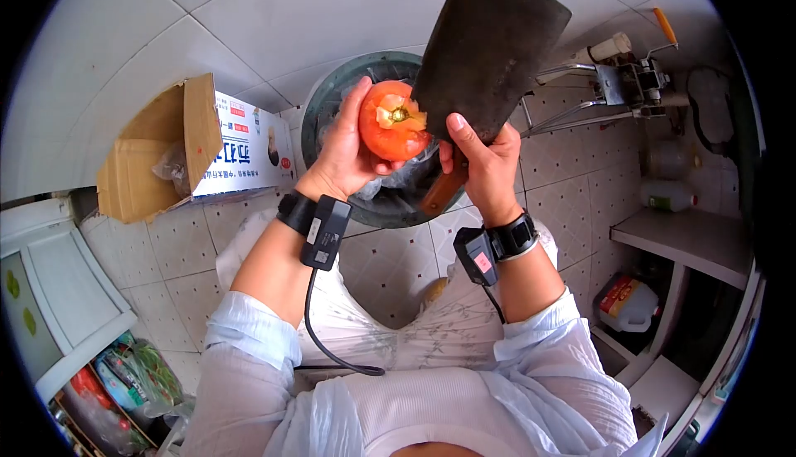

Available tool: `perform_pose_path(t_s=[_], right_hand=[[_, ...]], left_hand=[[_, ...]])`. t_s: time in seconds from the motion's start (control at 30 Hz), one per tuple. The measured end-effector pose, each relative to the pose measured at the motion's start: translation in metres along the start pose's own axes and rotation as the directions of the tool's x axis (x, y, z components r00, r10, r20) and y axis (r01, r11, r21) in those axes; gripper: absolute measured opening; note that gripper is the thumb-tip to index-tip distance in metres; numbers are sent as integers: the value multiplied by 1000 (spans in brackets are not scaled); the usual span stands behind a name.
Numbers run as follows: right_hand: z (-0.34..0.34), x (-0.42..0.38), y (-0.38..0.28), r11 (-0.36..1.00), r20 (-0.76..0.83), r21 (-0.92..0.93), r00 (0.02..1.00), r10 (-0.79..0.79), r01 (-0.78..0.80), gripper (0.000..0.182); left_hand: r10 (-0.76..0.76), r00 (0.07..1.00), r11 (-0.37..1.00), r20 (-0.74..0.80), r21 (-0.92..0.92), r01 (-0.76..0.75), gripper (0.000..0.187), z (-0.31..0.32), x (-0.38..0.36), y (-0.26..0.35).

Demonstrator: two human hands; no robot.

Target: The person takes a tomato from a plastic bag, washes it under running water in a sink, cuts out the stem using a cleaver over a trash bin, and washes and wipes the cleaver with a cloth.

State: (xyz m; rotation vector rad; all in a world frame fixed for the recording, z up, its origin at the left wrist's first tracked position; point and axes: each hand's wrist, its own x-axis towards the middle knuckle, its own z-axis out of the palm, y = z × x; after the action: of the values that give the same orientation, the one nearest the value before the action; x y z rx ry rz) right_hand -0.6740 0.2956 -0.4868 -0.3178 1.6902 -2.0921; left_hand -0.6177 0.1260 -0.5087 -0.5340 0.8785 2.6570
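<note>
My left hand (346, 152) cups a red-orange tomato (390, 120), stem end facing up towards me. My right hand (487, 167) grips the brown wooden handle of a broad dark cleaver (489, 43); the blade's lower corner touches the tomato at the stem. Both hands are held over a round dark green bin (327, 96) with a plastic liner on the tiled floor. Each wrist wears a black strap with a small device, the left one trailing a cable.
An open cardboard box (178, 150) lies to the left on the floor. A white cabinet (50, 291) with packets below it stands at the lower left. At right are a metal rack (618, 84), a shelf (684, 241), bottles and an oil jug (628, 304).
</note>
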Motion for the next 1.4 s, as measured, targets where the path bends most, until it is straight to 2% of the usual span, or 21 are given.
perform_pose_path(t_s=[0.17, 0.23, 0.27, 0.33, 0.47, 0.53, 0.6, 0.67, 0.7, 0.77, 0.8, 0.87, 1.0, 1.07, 1.2, 1.27, 1.3, 1.37, 1.4], right_hand=[[-3, 1, -2, 1000, 5, 16, 1000, 19, -19, 16], [-5, 1, -5, 994, 55, -99, 997, 47, -41, 17], [-6, 2, -6, 994, 55, -99, 997, 48, -42, 17], [-10, 5, -5, 987, 92, -136, 991, 97, -84, 18], [-12, 7, -5, 982, 194, -179, 976, 101, -66, 16], [-6, 6, -6, 976, 253, -217, 963, 93, -37, 16], [-4, 6, -4, 980, 246, -200, 968, 56, -6, 16], [-5, 7, 3, 984, 110, -148, 988, 112, -95, 16], [-5, 8, 7, 985, 110, -149, 988, 110, -93, 16], [-4, 9, 11, 997, 18, -43, 997, 70, -70, 16], [-5, 9, 11, 997, 18, -45, 997, 69, -68, 16], [-6, 9, 11, 993, -25, -87, 997, 73, -75, 16], [-6, 8, 7, 985, 37, -64, 986, 164, -161, 15], [-2, 8, 7, 956, 38, 137, 966, 256, -259, 15], [-5, 12, 12, 936, -31, 237, 961, 276, -261, 15], [-7, 12, 11, 923, -23, 296, 964, 265, -247, 15], [-7, 12, 10, 923, -24, 297, 964, 265, -246, 15], [-5, 10, 7, 967, -84, 158, 973, 216, -201, 14], [-5, 9, 7, 966, -84, 159, 973, 217, -202, 14]], left_hand=[[14, 1000, 1000, -26, 10, -14, 59, 3, 0, -2], [47, 989, 991, -140, 128, -29, 55, 3, 0, 0], [47, 989, 991, -141, 127, -29, 55, 0, 1, 0], [-42, 996, 988, -77, 144, 53, 52, -9, 2, 1], [-73, 991, 973, -116, 208, 96, 53, -16, 4, -4], [-118, 992, 966, 47, 238, 104, 54, -20, 7, -11], [-125, 991, 971, 42, 211, 114, 55, -20, 8, -9], [-136, 990, 979, 35, 156, 129, 58, -15, 9, -2], [-135, 990, 979, 37, 158, 128, 58, -7, 5, 1], [-24, 997, 998, -68, 52, 28, 58, 12, -3, 2], [-23, 998, 998, -66, 51, 27, 58, 9, -2, 0], [76, 992, 991, -100, 116, -64, 61, 0, 0, -3], [149, 984, 972, -96, 197, -128, 59, -3, 1, 1], [185, 977, 954, -105, 258, -153, 57, -3, 5, -1], [276, 951, 928, -137, 295, -227, 56, -1, 9, -4], [591, 782, 747, -199, 501, -437, 57, -9, 19, -12], [591, 782, 747, -199, 501, -437, 57, -6, 17, -10], [713, 670, 624, -206, 623, -472, 56, -2, 13, -7], [712, 671, 624, -207, 623, -471, 56, -1, 11, -5]])
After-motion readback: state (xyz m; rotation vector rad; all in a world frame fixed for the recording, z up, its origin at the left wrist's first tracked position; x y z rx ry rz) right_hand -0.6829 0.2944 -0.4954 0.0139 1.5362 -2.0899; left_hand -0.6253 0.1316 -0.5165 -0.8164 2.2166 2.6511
